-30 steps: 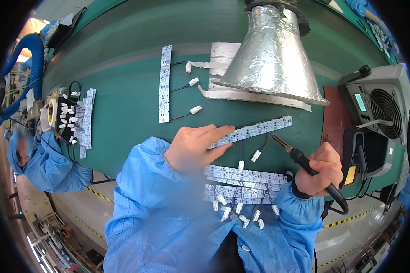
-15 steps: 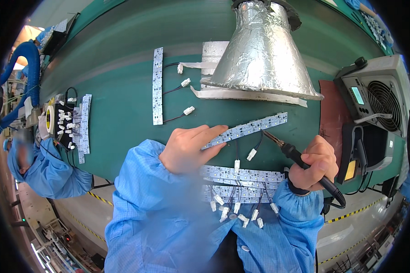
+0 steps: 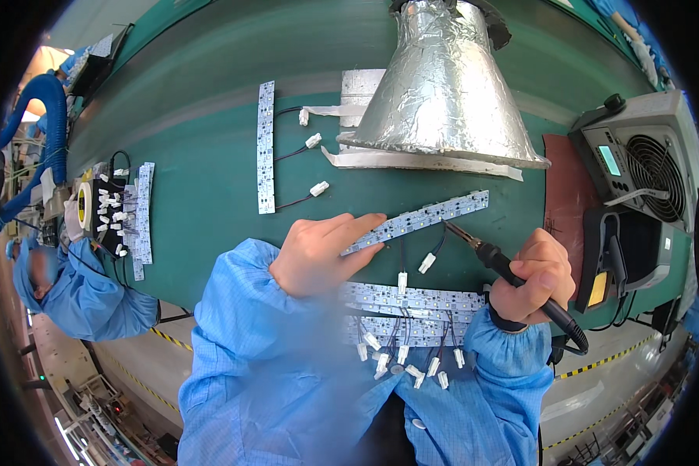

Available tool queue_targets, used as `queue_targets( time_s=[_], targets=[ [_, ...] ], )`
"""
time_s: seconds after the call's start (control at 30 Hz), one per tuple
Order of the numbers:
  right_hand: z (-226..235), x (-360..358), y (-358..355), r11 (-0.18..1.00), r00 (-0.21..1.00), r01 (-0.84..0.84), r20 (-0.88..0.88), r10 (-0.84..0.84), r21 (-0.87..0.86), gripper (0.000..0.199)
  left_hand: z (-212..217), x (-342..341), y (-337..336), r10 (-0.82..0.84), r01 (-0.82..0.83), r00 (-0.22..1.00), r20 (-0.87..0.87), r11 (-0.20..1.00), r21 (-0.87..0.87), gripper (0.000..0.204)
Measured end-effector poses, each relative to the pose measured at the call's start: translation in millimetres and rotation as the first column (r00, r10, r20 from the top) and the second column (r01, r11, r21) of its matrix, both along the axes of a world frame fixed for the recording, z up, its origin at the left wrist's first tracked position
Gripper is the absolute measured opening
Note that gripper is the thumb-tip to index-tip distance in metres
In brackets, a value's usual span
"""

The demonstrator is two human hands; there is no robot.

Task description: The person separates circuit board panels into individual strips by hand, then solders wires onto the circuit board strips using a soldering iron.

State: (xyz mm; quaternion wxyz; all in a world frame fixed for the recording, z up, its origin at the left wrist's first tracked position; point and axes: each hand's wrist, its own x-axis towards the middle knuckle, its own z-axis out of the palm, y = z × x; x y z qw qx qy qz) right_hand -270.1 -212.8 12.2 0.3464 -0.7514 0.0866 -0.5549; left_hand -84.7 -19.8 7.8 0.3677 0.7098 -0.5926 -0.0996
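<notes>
Under the foil hood (image 3: 443, 85), on the green bench (image 3: 194, 171), my left hand (image 3: 318, 252) lies flat, fingers pinning the white LED strip (image 3: 427, 217); my right hand (image 3: 540, 276) is clenched around the soldering iron (image 3: 493, 256), tip at the strip's edge

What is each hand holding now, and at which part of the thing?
The right hand grips a soldering iron by its black handle. The left hand presses its fingers on the near end of a white LED strip, pinning rather than lifting it.
</notes>
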Motion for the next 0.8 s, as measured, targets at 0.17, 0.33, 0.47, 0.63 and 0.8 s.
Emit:
queue_targets(
  time_s=[0.17, 0.33, 0.47, 0.63, 0.8],
  targets=[
    [1.3, -1.1, -2.5, 1.000, 1.000, -0.004, -0.006, 0.004, 0.007, 0.040, -1.2, 0.5, 0.6, 0.001, -0.001, 1.000, -0.004, 1.000, 0.001, 0.041],
    [-1.6, -12.3, -25.6, 0.959, 0.960, 0.183, 0.173, -0.222, 0.218, 0.043, 1.2, 1.5, 0.9, 0.004, -0.004, 1.000, -0.013, 1.000, 0.029, 0.041],
    [-2.4, -14.6, -30.7, 0.959, 0.970, 0.197, 0.100, -0.220, 0.203, 0.042, -1.1, 2.5, 2.2, 0.011, -0.009, 0.999, -0.048, 0.999, 0.037, 0.039],
    [-1.7, -12.6, -32.1, 0.956, 0.968, 0.221, 0.075, -0.239, 0.194, 0.041, -1.8, 3.2, 4.2, 0.029, -0.026, 0.998, -0.050, 0.998, 0.063, 0.038],
    [-4.2, -14.2, -34.4, 0.964, 0.975, 0.201, 0.060, -0.214, 0.171, 0.041, -1.3, 3.6, 3.5, 0.028, -0.023, 0.998, -0.048, 0.996, 0.088, 0.038]
  ],
)
